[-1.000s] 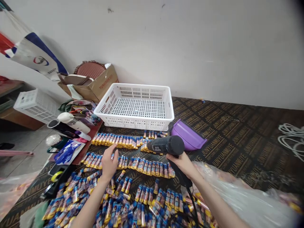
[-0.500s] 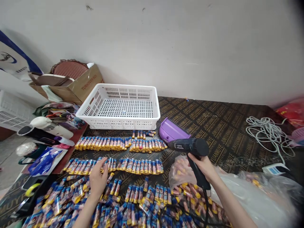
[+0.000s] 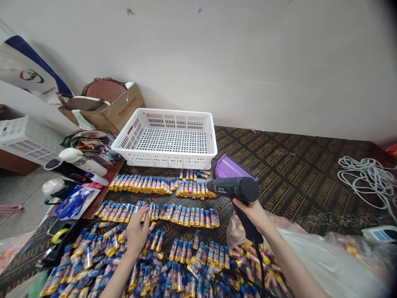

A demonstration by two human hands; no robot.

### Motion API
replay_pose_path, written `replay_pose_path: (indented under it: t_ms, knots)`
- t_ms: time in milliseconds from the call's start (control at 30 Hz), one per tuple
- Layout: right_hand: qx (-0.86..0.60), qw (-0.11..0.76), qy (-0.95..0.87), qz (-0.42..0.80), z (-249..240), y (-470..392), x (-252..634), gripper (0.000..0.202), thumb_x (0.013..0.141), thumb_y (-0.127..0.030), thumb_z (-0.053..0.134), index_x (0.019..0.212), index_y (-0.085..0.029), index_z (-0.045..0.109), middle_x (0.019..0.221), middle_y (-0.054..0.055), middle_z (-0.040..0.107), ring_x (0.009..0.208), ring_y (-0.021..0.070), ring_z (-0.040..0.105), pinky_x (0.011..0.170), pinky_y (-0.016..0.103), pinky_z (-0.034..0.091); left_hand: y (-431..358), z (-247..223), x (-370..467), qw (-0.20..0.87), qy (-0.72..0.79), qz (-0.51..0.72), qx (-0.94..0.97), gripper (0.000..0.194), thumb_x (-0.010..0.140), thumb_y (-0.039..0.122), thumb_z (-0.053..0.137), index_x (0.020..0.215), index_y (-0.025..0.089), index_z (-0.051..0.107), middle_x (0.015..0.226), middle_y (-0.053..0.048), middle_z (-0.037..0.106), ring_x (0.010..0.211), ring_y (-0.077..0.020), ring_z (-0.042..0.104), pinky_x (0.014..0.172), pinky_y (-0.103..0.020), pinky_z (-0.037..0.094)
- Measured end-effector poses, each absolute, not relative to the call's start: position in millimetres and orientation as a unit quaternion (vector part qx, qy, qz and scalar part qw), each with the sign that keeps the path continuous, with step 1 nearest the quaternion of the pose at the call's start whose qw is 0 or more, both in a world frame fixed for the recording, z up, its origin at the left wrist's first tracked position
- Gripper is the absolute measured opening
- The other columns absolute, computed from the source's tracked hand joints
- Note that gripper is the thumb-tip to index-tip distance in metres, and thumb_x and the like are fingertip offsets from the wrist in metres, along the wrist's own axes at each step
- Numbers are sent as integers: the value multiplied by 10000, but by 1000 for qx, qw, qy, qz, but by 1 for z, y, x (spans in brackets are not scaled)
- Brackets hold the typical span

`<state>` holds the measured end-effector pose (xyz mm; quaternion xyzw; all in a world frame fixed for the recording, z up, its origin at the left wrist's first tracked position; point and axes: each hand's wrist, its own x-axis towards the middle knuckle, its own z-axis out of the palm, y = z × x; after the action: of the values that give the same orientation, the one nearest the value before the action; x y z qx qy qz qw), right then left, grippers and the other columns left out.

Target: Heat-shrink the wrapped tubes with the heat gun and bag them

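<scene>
My right hand [image 3: 252, 215] grips the handle of a black heat gun [image 3: 232, 189], its nozzle pointing left over the right end of the back row. My left hand [image 3: 138, 229], its fingers apart, reaches over the near edge of the front-left row of small tubes [image 3: 119, 212]; whether it touches them I cannot tell. These tubes have blue and yellow ends and printed wraps. Another row of tubes [image 3: 141, 184] stands behind, with more tubes [image 3: 189, 216] lined up to the right. Loose tubes [image 3: 89, 256] lie piled below my left hand.
A white plastic basket [image 3: 166, 159] stands behind the rows, beside a purple dustpan-like piece [image 3: 231, 167]. Plastic bags [image 3: 335, 256] and pink-and-yellow tubes [image 3: 273, 269] lie at right. A white cable [image 3: 361, 178] is coiled farther off. Bottles [image 3: 88, 163] and a tape dispenser [image 3: 58, 238] are at left.
The view has turned a little left. My right hand has brought the heat gun leftward, its nozzle now by the back row's right end. My left hand stays by the front row.
</scene>
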<state>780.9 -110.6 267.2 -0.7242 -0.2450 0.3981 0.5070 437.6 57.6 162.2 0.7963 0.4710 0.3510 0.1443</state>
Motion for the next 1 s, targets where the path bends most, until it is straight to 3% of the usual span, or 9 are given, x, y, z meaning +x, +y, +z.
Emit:
replay_pose_path:
  t_ms: [267, 433, 533, 667, 800, 1000]
  knots:
    - [-773, 527, -175, 306, 276, -157, 800, 401, 621, -514, 666, 747, -136, 624, 603, 72, 654, 516, 195, 575, 437, 281, 434, 80, 167, 596, 99, 203, 191, 955, 247, 834, 178, 423, 1018, 179, 589, 1111, -100, 604, 1049, -210, 537, 905, -375, 431]
    - [-796, 536, -93, 266, 279, -202, 822, 374, 597, -494, 684, 725, -144, 645, 621, 98, 673, 553, 230, 604, 489, 307, 487, 71, 138, 689, 21, -60, 95, 993, 340, 871, 176, 374, 1193, 199, 477, 1351, -85, 427, 1281, -197, 326, 1020, -383, 295]
    - [-791, 549, -45, 266, 280, -215, 827, 394, 563, -472, 711, 775, -143, 657, 641, 94, 680, 557, 233, 611, 478, 298, 491, 80, 118, 710, -5, -111, 47, 993, 382, 885, 190, 347, 1259, 232, 410, 1382, -69, 389, 1304, -191, 286, 1040, -412, 244]
    - [-785, 554, -33, 277, 271, -217, 831, 399, 564, -472, 708, 780, -139, 660, 645, 84, 678, 560, 221, 608, 481, 289, 488, 112, 114, 716, -12, -73, 27, 997, 442, 848, 184, 408, 1286, 236, 384, 1375, -92, 393, 1298, -225, 292, 1041, -447, 230]
    - [-793, 519, -52, 315, 256, -205, 831, 409, 576, -511, 684, 726, -133, 645, 611, 92, 665, 549, 225, 600, 478, 300, 481, 144, 133, 708, -1, 104, 86, 991, 519, 783, 77, 432, 1283, 208, 393, 1382, -120, 367, 1285, -248, 304, 1018, -439, 287]
    - [-787, 512, -165, 303, 242, -169, 813, 446, 576, -498, 675, 838, -140, 627, 737, 75, 679, 636, 222, 604, 543, 306, 497, 165, 164, 662, 50, 231, 210, 949, 344, 831, 127, 386, 1142, 167, 526, 1259, -128, 486, 1168, -222, 434, 965, -409, 385]
